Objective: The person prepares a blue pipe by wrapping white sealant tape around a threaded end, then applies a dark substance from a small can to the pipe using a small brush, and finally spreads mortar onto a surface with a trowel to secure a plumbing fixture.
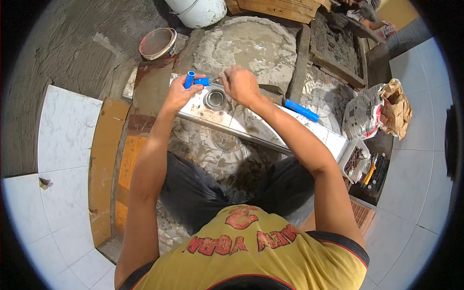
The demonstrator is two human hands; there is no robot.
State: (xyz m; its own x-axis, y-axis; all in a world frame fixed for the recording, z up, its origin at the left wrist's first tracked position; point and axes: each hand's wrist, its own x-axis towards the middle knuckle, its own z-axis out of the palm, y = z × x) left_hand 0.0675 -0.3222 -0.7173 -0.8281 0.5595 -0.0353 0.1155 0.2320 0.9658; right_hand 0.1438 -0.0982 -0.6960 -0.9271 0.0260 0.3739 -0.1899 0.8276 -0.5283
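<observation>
My left hand (178, 94) is closed around a blue plastic pipe fitting (190, 78), one stub pointing up and another toward the right. Close to that right-hand stub, my right hand (240, 84) pinches a small, thin, greyish piece that is too small to name. Below the hands, a round metal ring (215, 99) is set in a narrow white tiled ledge (247, 126) dirtied with mortar. Farther right along the ledge lies a blue cylinder (301, 110), apart from both hands, with a dark stem at its left end.
Wet cement (246, 46) spreads beyond the ledge. A white bucket (199, 10) and a small round tub (158, 43) stand at far left. Another person's hand (369, 24) works by a mortar trough (336, 46). An opened bag (362, 113) and a nail box (356, 159) sit right.
</observation>
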